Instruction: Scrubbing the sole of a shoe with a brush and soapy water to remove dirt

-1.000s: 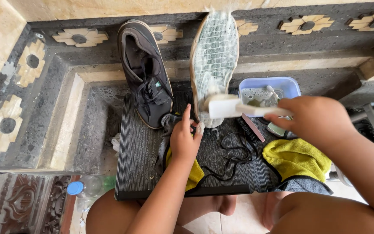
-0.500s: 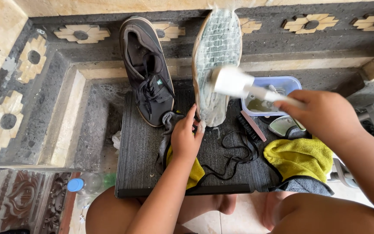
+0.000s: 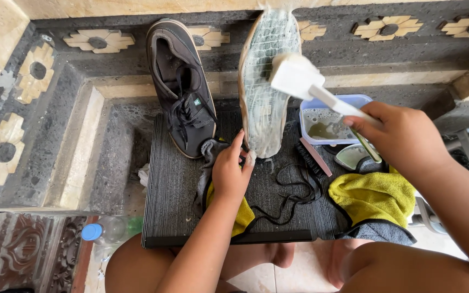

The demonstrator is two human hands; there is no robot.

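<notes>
At the left, off the mat's near left corner, a bottle (image 3: 104, 230) with a blue cap lies on the floor; leave it there. The dark shoe (image 3: 183, 89) lies sole down across the mat's (image 3: 175, 201) far left edge, toe against the stone step (image 3: 348, 54), well apart from the brush. The left hand (image 3: 230, 172) is clenched on the heel end of the upturned shoe (image 3: 267, 81), with a grey rag (image 3: 208, 157) just beside the wrist and a yellow cloth (image 3: 242, 214) under the forearm. This shoe stands near the middle of the mat's far edge, sole toward the camera and covered in suds, toe leaning on the step. Keep this grip firm and low so that the shoe does not pivot under brush pressure. The brush (image 3: 295, 75) head sits on the upper right part of the sole; the right hand (image 3: 403, 138) is closed around its white handle. Judged from the lather, the scrubbing is in progress. Work in short strokes along the tread grooves, toe to heel, bristles flat on the sole. Keep the loose laces (image 3: 289, 192) on the mat out of the stroke path. The tub (image 3: 327, 122) of soapy water stands at the mat's far right edge, just beside the sole; reload the brush there when the foam thins. A second yellow cloth (image 3: 373, 195) lies at the mat's right edge for wiping.
</notes>
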